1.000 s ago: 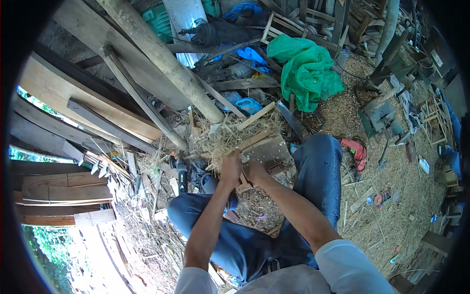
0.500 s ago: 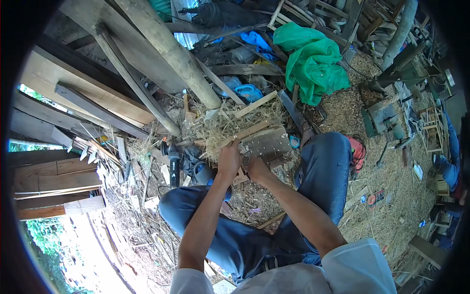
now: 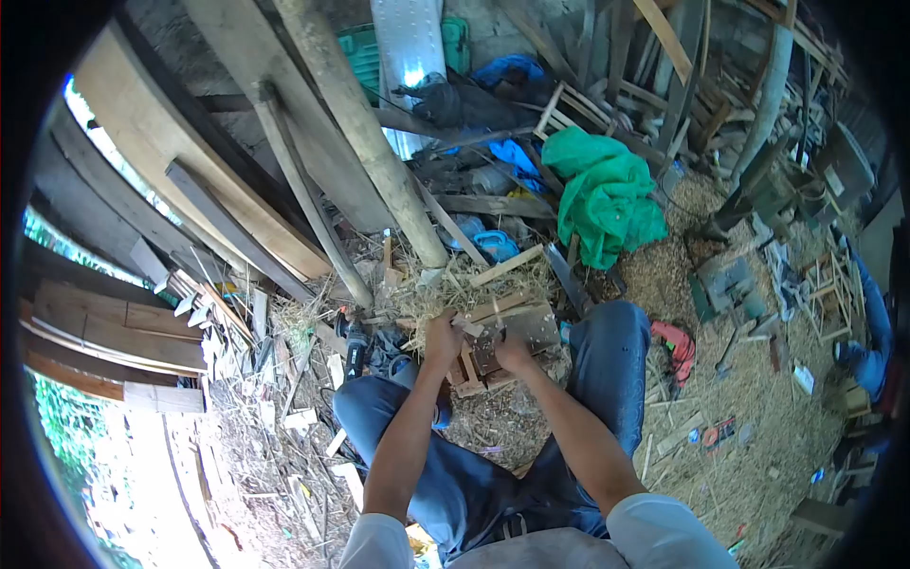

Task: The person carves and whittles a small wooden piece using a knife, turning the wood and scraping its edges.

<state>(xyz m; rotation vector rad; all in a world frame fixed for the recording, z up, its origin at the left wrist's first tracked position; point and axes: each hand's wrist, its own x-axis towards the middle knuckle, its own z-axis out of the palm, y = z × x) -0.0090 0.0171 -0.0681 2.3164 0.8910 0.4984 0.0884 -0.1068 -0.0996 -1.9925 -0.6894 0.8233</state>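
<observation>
Evidently the two hands were set near each other but apart, over the near side of one low wooden table point(image 3: 536, 326) in front of the person's two bent knees point(image 3: 611, 351). The left hand point(image 3: 442, 342) was closed around one small pale piece point(image 3: 467, 326), probably wood, which jutted toward the other hand; the right hand point(image 3: 513, 353) was curled around one slim tool point(image 3: 500, 332), too small to name with certainty. The piece was likely held low there so that the table could steady it, and the spread knees gave both arms room.

Straw and shavings point(image 3: 445, 284) lay banked behind the table. One angle grinder point(image 3: 354, 353) was near the left knee and one red power tool point(image 3: 676, 353) just beyond the right, each perhaps put aside yet within reach.

Farther out were one blue plastic container point(image 3: 495, 245), one heaped green tarpaulin point(image 3: 607, 194), and two leaning poles, one thick point(image 3: 365, 133), one thinner point(image 3: 308, 190). Long boards point(image 3: 180, 171) leaned at the left, possibly to save floor space, too overlapped to count. One other person's trouser leg point(image 3: 877, 308) showed at the far right.
</observation>
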